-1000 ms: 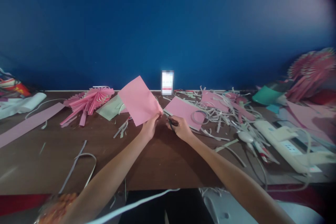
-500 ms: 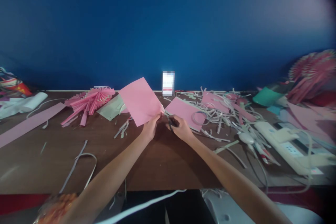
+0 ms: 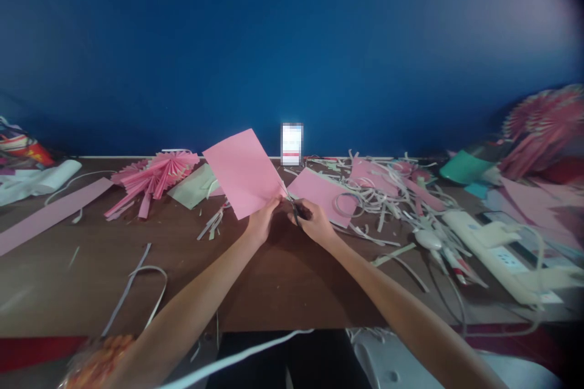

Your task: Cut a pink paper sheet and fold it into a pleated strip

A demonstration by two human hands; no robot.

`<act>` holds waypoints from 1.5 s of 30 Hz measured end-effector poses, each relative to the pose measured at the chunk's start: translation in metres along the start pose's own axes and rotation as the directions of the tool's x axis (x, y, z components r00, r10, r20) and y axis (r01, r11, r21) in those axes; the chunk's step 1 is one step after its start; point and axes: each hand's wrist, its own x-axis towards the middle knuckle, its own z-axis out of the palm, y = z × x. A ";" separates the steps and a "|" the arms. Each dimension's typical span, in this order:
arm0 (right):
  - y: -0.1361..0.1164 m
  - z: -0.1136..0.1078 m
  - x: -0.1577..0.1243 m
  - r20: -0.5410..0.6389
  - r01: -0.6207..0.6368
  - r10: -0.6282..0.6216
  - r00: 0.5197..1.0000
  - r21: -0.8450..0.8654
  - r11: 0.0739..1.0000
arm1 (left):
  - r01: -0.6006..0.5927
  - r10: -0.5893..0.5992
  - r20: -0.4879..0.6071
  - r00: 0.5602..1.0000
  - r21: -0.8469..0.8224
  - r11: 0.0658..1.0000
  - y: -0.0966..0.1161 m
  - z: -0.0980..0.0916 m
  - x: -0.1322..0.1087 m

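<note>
My left hand (image 3: 263, 219) is closed on the lower right edge of a pink sheet of paper (image 3: 244, 173), which stands tilted above the table. In my right hand (image 3: 314, 222) is a pair of scissors (image 3: 293, 208), fingers wrapped round the dark handles. Their blades meet the sheet's right corner, close to my left fingertips. How far the blades are apart is too small to tell. Behind my right hand another pink sheet (image 3: 322, 194) lies on the table, with thin paper strips (image 3: 383, 203) heaped to its right.
Pleated pink paper (image 3: 157, 173) and a pale green sheet (image 3: 194, 187) lie to the left. A blurred phone (image 3: 292, 144) stands against the blue wall. At right are a white power strip (image 3: 493, 255) with cables and a glue gun (image 3: 440, 249). A long pink strip (image 3: 55, 213) lies far left.
The pink sheet has tilted slightly, its upper edge shifting up and a little left. The scissors have turned slightly in my right hand. Both hands stay almost in place.
</note>
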 end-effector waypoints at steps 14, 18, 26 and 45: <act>-0.003 -0.001 -0.001 -0.004 0.004 -0.004 1.000 -0.015 1.000 | -0.074 0.075 0.009 0.997 -0.050 0.996 -0.003 -0.004 0.008; -0.005 -0.001 -0.002 0.019 0.014 -0.014 1.000 -0.021 1.000 | -0.069 0.070 0.022 0.997 -0.056 0.996 -0.004 -0.005 0.009; -0.004 0.000 -0.001 0.022 0.017 -0.016 1.000 -0.011 1.000 | -0.075 0.076 0.022 0.997 -0.068 0.995 -0.003 -0.003 0.007; -0.004 0.000 -0.003 0.040 -0.020 0.017 0.999 0.078 0.997 | -0.098 0.100 0.026 0.995 -0.074 0.992 0.000 -0.002 0.004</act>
